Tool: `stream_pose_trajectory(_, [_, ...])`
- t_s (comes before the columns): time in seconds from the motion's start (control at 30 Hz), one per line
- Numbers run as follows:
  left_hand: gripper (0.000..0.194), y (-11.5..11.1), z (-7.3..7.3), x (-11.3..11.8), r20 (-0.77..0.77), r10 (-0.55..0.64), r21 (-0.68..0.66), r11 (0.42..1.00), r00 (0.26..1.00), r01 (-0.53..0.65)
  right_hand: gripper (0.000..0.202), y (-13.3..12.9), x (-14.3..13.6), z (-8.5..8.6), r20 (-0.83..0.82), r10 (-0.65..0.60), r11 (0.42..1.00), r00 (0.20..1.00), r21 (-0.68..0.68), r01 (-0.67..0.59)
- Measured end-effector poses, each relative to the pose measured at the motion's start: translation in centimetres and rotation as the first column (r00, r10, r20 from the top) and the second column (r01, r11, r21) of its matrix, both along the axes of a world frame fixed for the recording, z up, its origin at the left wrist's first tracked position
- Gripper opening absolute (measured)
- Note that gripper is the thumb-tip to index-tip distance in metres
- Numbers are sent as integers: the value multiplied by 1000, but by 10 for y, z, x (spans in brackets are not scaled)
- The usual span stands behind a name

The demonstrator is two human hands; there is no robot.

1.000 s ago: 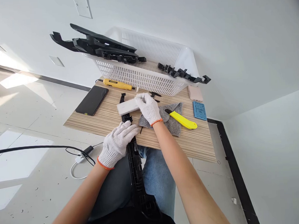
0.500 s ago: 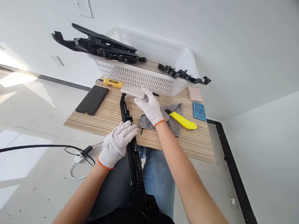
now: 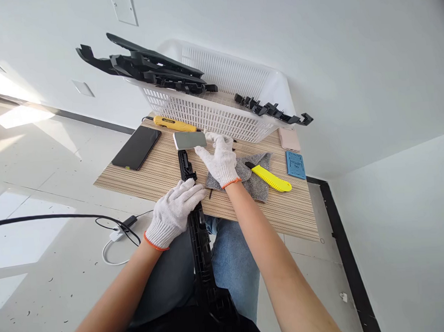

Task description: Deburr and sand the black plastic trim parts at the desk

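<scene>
My left hand (image 3: pixel 175 209), in a white knit glove with an orange cuff, is wrapped over a long black plastic trim piece (image 3: pixel 201 247). That piece runs from my lap up over the table's near edge. My right hand (image 3: pixel 219 158), gloved the same way, grips the right end of a grey-green and white sharpening stone (image 3: pixel 188 140). The stone lies across the far tip of the trim piece; whether they touch I cannot tell. Beneath and beside my right hand lies a grey cloth (image 3: pixel 258 184), with a yellow-handled utility knife (image 3: pixel 271 178) on it.
A white slotted basket (image 3: pixel 219 121) holding black plastic parts (image 3: pixel 156 67) stands at the table's back. A yellow tool (image 3: pixel 174 124) and a black tablet (image 3: pixel 137 147) lie to the left. A blue pad (image 3: pixel 295 164) and a pink phone (image 3: pixel 289 139) are at right. Cables (image 3: pixel 112 223) hang left.
My right hand has shifted slightly left with the stone and turned it, so its grey-green face shows instead of the white one. My left hand and the trim piece have stayed put.
</scene>
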State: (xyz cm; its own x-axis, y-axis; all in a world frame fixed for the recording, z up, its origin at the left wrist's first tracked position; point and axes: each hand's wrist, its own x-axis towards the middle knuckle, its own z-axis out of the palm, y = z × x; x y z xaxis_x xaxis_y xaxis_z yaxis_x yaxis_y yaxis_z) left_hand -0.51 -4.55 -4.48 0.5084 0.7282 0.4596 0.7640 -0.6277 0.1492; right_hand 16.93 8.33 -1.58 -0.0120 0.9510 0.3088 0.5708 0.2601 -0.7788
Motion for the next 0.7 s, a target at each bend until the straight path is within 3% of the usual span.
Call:
stream_pose_trajectory(0.1, [42, 0, -1, 0, 4, -3, 15, 1000, 1000, 3, 34, -1, -2, -1, 146, 53, 998, 988, 34, -58])
stream_pose_trajectory(0.2, [41, 0, -1, 0, 0, -9, 33, 999, 1000, 9, 27, -4, -5, 1, 339, 158, 985, 927, 8, -171])
stream_pose_trajectory(0.33, [41, 0, 0, 0, -9, -5, 19, 1000, 1000, 5, 38, -8, -12, 5, 574, 201, 975, 794, -43, -216])
stream_pose_trajectory(0.43, [43, -1, 1, 0, -9, 1, 13, 1000, 1000, 0, 46, -8, -14, 7, 646, 191, 975, 739, -41, -217])
stream_pose_trajectory(0.5, [43, -1, 1, 0, -7, -4, 26, 1000, 1000, 4, 52, -7, -14, 6, 636, 166, 978, 754, -9, -208])
stream_pose_trajectory(0.6, [41, 0, 2, 1, -11, -16, 37, 999, 1000, 16, 57, -4, -11, 3, 527, 102, 985, 843, 66, -160])
stream_pose_trajectory(0.7, [39, 1, 4, 1, -8, -13, 15, 1000, 1000, 13, 37, -1, -6, -2, 312, 30, 992, 949, 110, -68])
